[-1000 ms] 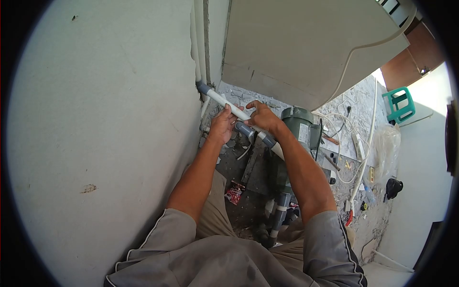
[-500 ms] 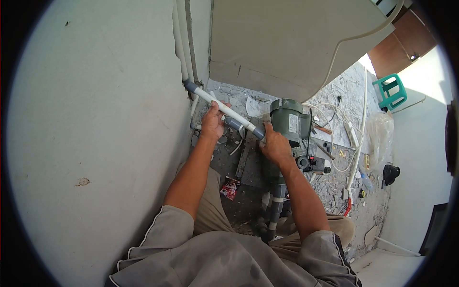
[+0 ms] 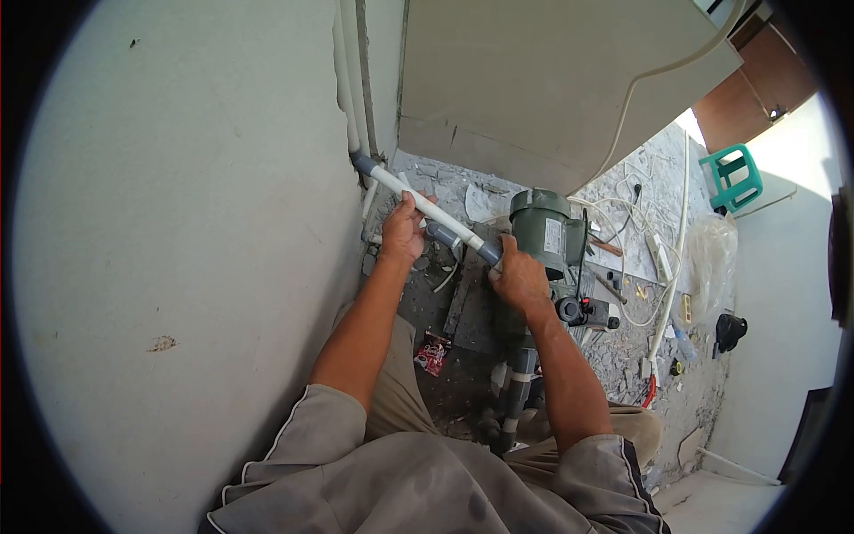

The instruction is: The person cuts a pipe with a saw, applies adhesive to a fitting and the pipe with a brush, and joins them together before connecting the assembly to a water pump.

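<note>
A white PVC pipe (image 3: 436,214) slants from a grey elbow (image 3: 363,164) at the wall down to a grey fitting (image 3: 489,254). My left hand (image 3: 405,233) is closed around the pipe's middle, its thumb on top. My right hand (image 3: 520,276) grips the pipe's lower end at the grey fitting and hides what lies beneath. Just right of that hand stands a green water pump (image 3: 541,230) with a label on its side. Another grey fitting (image 3: 442,235) shows under the pipe, between both hands. Below the pump, a grey and white pipe (image 3: 518,389) runs toward my knees.
A pale wall (image 3: 205,249) rises close on my left, and a large beige panel (image 3: 543,89) stands ahead. Rubble, white cables and a power strip (image 3: 658,258) cover the floor at right. A green stool (image 3: 734,178) lies farther off. A red wrapper (image 3: 432,356) is near my leg.
The view has shifted slightly, so the whole scene sits a little farther right and lower. Both hands keep their hold on the pipe and its fitting.
</note>
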A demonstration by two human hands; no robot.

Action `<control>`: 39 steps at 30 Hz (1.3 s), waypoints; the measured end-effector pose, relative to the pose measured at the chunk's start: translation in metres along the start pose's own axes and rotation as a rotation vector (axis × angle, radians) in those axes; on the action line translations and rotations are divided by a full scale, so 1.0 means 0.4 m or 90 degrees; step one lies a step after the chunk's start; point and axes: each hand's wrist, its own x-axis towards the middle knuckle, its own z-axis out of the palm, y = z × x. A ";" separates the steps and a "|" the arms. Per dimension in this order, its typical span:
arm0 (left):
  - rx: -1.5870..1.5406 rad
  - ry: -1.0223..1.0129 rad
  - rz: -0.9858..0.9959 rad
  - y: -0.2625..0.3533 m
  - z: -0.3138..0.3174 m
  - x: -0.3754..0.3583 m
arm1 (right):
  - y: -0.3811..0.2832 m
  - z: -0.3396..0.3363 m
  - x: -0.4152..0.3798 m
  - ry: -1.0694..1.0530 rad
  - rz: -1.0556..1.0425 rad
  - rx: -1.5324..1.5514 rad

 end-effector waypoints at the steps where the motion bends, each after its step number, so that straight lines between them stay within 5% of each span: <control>1: -0.003 0.000 -0.001 0.002 0.004 -0.003 | 0.001 -0.001 0.001 0.001 0.001 -0.001; 39: -0.025 0.022 0.025 0.005 0.006 -0.016 | -0.003 -0.011 -0.005 -0.001 0.005 0.022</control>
